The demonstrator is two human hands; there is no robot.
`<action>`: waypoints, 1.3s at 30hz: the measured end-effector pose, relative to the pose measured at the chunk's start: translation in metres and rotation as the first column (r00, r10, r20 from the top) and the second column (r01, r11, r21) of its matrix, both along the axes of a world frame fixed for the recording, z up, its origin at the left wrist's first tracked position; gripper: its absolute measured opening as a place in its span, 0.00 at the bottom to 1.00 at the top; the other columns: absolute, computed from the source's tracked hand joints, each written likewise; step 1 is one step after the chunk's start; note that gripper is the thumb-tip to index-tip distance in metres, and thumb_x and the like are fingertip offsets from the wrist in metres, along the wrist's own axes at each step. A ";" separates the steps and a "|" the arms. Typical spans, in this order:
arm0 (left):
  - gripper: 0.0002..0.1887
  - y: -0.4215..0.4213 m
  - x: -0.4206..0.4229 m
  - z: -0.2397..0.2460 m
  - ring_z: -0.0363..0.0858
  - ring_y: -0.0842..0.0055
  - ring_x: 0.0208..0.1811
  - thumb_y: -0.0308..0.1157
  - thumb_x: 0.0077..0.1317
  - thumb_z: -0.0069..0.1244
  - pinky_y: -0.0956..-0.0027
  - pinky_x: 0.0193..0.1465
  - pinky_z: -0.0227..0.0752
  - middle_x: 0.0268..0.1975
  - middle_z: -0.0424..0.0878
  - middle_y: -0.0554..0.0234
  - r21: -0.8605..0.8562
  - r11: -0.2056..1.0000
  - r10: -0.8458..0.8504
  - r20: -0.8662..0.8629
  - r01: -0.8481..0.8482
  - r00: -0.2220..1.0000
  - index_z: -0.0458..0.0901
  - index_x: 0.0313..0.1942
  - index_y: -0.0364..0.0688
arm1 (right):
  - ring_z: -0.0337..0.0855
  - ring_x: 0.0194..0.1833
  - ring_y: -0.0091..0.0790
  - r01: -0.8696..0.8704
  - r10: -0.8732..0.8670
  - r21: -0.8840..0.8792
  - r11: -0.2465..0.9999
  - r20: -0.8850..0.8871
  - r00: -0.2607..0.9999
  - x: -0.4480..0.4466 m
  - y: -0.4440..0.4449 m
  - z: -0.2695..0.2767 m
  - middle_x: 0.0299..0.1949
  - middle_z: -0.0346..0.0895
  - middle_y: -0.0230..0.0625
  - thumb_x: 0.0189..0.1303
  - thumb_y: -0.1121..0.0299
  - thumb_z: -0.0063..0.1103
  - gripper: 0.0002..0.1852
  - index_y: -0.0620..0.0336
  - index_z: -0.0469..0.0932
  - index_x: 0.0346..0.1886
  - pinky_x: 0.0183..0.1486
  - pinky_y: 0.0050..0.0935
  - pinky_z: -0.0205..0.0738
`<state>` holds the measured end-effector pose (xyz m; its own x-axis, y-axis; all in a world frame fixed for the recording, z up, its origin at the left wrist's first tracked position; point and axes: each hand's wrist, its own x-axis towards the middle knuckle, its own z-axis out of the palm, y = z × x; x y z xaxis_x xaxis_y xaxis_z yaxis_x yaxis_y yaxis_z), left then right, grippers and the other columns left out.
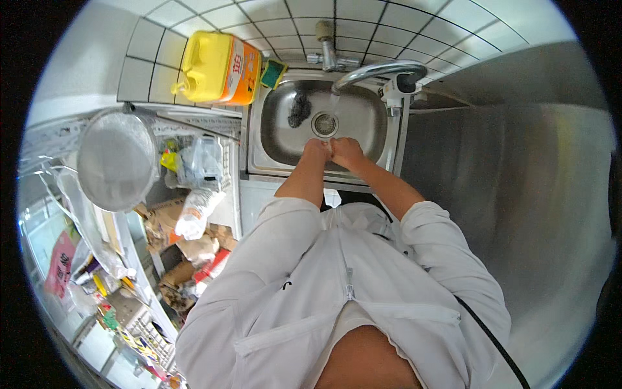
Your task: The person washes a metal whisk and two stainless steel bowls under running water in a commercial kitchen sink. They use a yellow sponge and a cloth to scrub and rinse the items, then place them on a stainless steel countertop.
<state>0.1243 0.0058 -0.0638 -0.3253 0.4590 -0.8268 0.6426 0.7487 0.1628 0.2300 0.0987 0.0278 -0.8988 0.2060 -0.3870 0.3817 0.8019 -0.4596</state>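
My left hand (318, 149) and my right hand (345, 150) meet over the near part of a stainless steel sink (374, 116). Their fingers are curled towards each other, and a small pale patch shows between them; whether it is an object I cannot tell. Just beyond the hands lies the round drain strainer (324, 124). A dark scouring pad (300, 110) rests in the basin, left of the drain. The curved chrome faucet spout (379, 70) reaches over the basin from the right, and water seems to run from it.
A yellow jug of liquid detergent (209, 68) and a green and yellow sponge (273, 74) are at the back left. A round mesh strainer (116, 160) is at the left, above shelves of bags and cardboard (165, 219). A metal panel (461, 170) stands at the right.
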 end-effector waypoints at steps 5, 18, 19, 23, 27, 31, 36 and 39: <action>0.23 -0.036 -0.032 0.026 0.78 0.66 0.53 0.51 0.67 0.42 0.66 0.57 0.73 0.54 0.82 0.58 0.020 0.797 0.593 0.164 -0.604 0.788 0.80 0.52 0.44 | 0.74 0.56 0.56 0.113 -0.154 -0.174 0.978 -0.245 0.957 0.021 -0.009 0.056 0.57 0.69 0.57 0.51 0.59 0.69 0.26 0.64 0.74 0.50 0.57 0.49 0.71; 0.17 -0.050 -0.130 0.045 0.75 0.71 0.37 0.33 0.72 0.38 0.67 0.48 0.73 0.48 0.79 0.61 -0.490 -0.319 0.573 0.582 -0.811 -0.577 0.75 0.56 0.37 | 0.55 0.71 0.68 0.672 -0.583 0.349 0.653 -0.334 0.741 0.011 0.045 0.031 0.67 0.55 0.74 0.57 0.66 0.57 0.25 0.73 0.73 0.56 0.74 0.53 0.48; 0.17 -0.053 -0.129 0.051 0.74 0.71 0.34 0.32 0.71 0.39 0.66 0.46 0.73 0.44 0.80 0.60 -0.491 -0.277 0.553 0.622 -0.826 -0.555 0.76 0.56 0.37 | 0.54 0.71 0.68 0.667 -0.566 0.357 0.655 -0.354 0.745 0.006 0.035 0.023 0.67 0.53 0.76 0.58 0.66 0.56 0.25 0.73 0.72 0.57 0.75 0.54 0.47; 0.17 -0.056 -0.124 0.088 0.69 0.68 0.26 0.28 0.67 0.42 0.64 0.39 0.73 0.28 0.76 0.59 -0.571 -0.337 0.507 0.560 -0.749 -0.655 0.77 0.54 0.38 | 0.50 0.72 0.71 0.619 -0.612 0.438 0.652 -0.177 0.771 -0.017 0.000 0.048 0.68 0.51 0.76 0.57 0.66 0.57 0.27 0.71 0.71 0.60 0.75 0.51 0.48; 0.11 -0.069 -0.134 0.146 0.71 0.68 0.27 0.30 0.66 0.45 0.62 0.36 0.71 0.24 0.74 0.64 -0.446 -0.063 0.480 0.771 -0.893 -0.419 0.81 0.45 0.37 | 0.68 0.67 0.54 0.710 -0.675 0.015 0.704 -0.296 0.676 -0.012 0.016 0.173 0.62 0.71 0.56 0.59 0.62 0.61 0.26 0.62 0.74 0.61 0.69 0.47 0.61; 0.11 -0.087 -0.140 0.200 0.75 0.71 0.30 0.33 0.67 0.48 0.58 0.41 0.74 0.25 0.76 0.67 -0.308 0.121 0.395 0.887 -0.944 -0.239 0.83 0.45 0.40 | 0.77 0.60 0.43 0.307 -0.699 -0.635 0.709 -0.573 0.429 0.039 0.036 0.253 0.57 0.78 0.45 0.64 0.59 0.60 0.22 0.54 0.76 0.60 0.65 0.41 0.68; 0.12 -0.087 -0.112 0.232 0.81 0.65 0.49 0.36 0.68 0.42 0.47 0.56 0.71 0.34 0.85 0.61 -0.186 0.334 0.382 0.923 -0.924 -0.048 0.81 0.41 0.40 | 0.78 0.56 0.48 0.527 -0.586 -0.263 0.808 -0.263 0.766 0.025 -0.046 0.168 0.53 0.79 0.50 0.69 0.53 0.48 0.22 0.58 0.76 0.57 0.58 0.42 0.71; 0.15 -0.066 -0.061 0.259 0.80 0.65 0.48 0.39 0.68 0.39 0.54 0.55 0.72 0.42 0.82 0.59 -0.022 0.159 0.524 0.849 -0.987 0.066 0.80 0.43 0.42 | 0.79 0.53 0.51 0.529 -0.631 -0.365 0.766 -0.268 0.728 -0.006 -0.088 0.147 0.50 0.80 0.53 0.72 0.50 0.40 0.25 0.61 0.76 0.55 0.55 0.43 0.72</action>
